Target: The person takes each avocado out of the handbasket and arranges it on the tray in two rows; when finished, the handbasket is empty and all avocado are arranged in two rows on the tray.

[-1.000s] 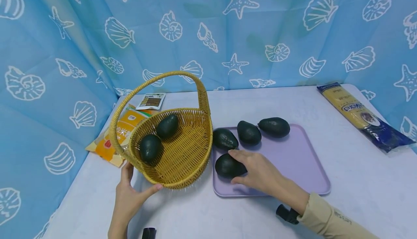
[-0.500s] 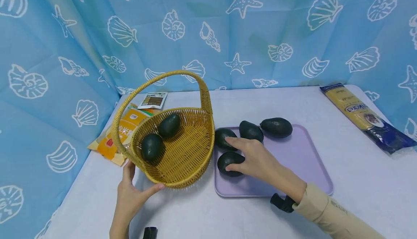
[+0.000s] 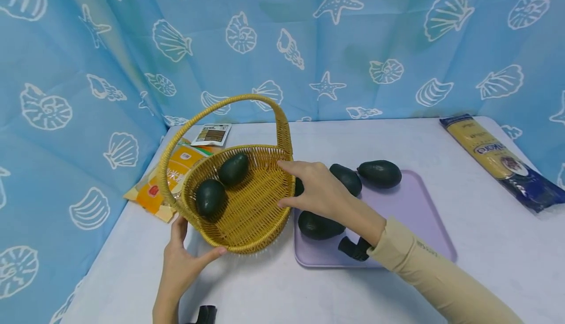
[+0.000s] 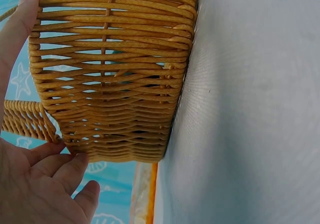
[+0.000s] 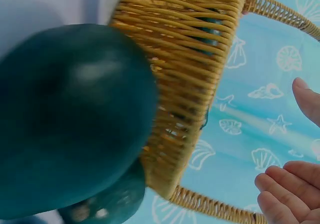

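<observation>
A yellow wicker basket (image 3: pixel 256 206) with a tall handle stands on the table, with two dark green avocados in it, one at the left (image 3: pixel 210 199) and one farther back (image 3: pixel 234 169). My left hand (image 3: pixel 183 265) holds its near left side, thumb on the rim and fingertips near the handle's base. Over the basket's right rim hovers my right hand (image 3: pixel 315 186), thumb and fingers apart with nothing between them. Beneath its wrist, an avocado (image 3: pixel 320 225) lies on the lilac tray (image 3: pixel 415 216). Another avocado (image 3: pixel 299 186) is mostly hidden behind that hand.
Two more avocados lie at the tray's back, one partly behind the right hand (image 3: pixel 346 179) and one beside it (image 3: pixel 379 174). Orange food packets (image 3: pixel 165 182) and a small white sachet (image 3: pixel 212 134) lie behind the basket. A blue and yellow pasta bag (image 3: pixel 499 160) is far right.
My right hand has let go of the near avocado on the tray and moved left and up to the basket's rim, empty. My left hand stays at the basket. The view has shifted slightly.
</observation>
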A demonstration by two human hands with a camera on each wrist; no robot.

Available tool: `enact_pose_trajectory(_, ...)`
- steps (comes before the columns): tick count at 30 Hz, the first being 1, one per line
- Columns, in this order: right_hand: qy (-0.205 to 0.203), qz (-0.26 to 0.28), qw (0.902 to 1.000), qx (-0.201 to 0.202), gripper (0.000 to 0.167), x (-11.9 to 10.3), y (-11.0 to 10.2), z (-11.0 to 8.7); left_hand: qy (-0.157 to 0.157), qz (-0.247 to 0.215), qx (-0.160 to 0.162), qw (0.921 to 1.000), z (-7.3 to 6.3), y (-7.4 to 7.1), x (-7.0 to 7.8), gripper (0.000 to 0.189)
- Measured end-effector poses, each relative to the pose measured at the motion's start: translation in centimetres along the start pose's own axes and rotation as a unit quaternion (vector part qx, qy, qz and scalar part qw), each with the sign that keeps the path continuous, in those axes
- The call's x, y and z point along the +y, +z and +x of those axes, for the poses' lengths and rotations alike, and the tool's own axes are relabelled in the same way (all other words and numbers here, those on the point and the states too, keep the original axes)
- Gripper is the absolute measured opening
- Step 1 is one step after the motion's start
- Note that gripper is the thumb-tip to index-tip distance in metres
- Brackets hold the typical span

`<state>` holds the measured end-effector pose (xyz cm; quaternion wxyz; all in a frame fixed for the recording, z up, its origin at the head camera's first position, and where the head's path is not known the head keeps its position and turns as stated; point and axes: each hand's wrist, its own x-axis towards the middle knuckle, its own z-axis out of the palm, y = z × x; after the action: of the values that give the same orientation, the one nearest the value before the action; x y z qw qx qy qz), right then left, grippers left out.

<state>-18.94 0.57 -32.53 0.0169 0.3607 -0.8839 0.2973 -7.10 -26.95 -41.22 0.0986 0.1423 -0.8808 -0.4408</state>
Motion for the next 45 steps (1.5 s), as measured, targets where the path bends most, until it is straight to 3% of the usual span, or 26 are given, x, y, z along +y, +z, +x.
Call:
enact_pose_trajectory(21,-0.011,-0.009,0.9986,-0.051,0.078,-4.3,2.4,7.4,0.021,-0.009,-0.001,0.9997,0.1,0.0,-0.2,0.111)
enact_pose_trajectory(29,-0.018,0.007,0.9979,-0.062,0.078,-4.9,4.1,8.7,0.004,0.001,-0.005,1.0,0.1,0.0,-0.2,0.112)
enact_pose_trajectory(40,0.034,0.007,0.9936,-0.107,0.08,-5.0,6.8,10.3,-0.002,-0.004,-0.011,0.9999,0.0,0.0,0.0,0.11)
enact_pose_trajectory(45,0.039,0.0,0.9925,-0.115,0.082,-5.1,7.1,10.7,0.002,-0.003,-0.009,1.0,0.1,0.0,-0.1,0.11)
